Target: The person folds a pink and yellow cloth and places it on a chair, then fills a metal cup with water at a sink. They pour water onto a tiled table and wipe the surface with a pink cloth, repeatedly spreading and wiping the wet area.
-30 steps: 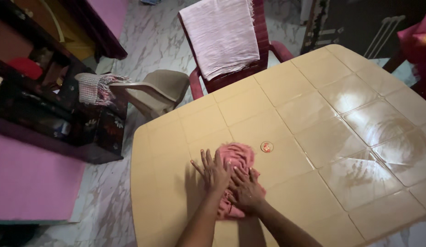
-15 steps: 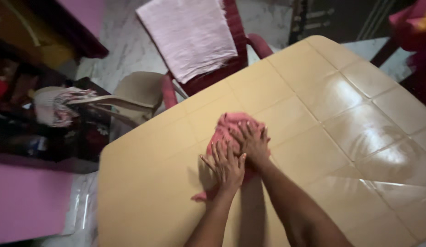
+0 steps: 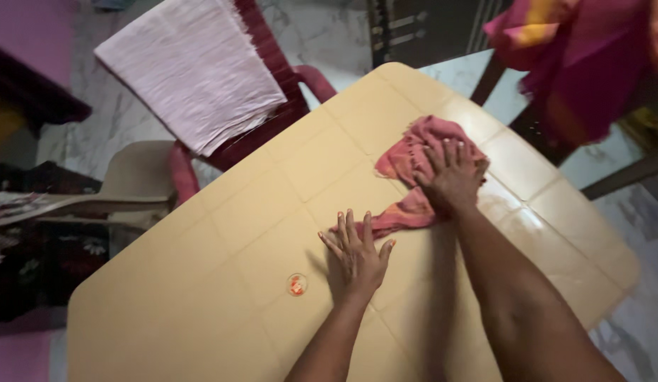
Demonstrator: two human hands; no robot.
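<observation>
Two bare hands on a beige table [image 3: 223,233], one pressing a pink cloth [image 3: 421,152].

The right hand [image 3: 450,173], upper right of centre, presses flat on the bunched cloth, fingers together, not gripping. The left hand [image 3: 356,253], fingers spread, lies flat on the cloth's tail at centre. A small round sticker [image 3: 297,284] sits just left of it. A maroon chair [image 3: 272,106] draped with a pale towel [image 3: 191,71] stands upper left. Since half a second ago, the right hand and cloth have slid farther from the left hand.

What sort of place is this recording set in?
Probably a room in a home: a cream plastic table on a marble floor, a maroon plastic chair draped with a pale towel, and cloth hanging nearby.
</observation>
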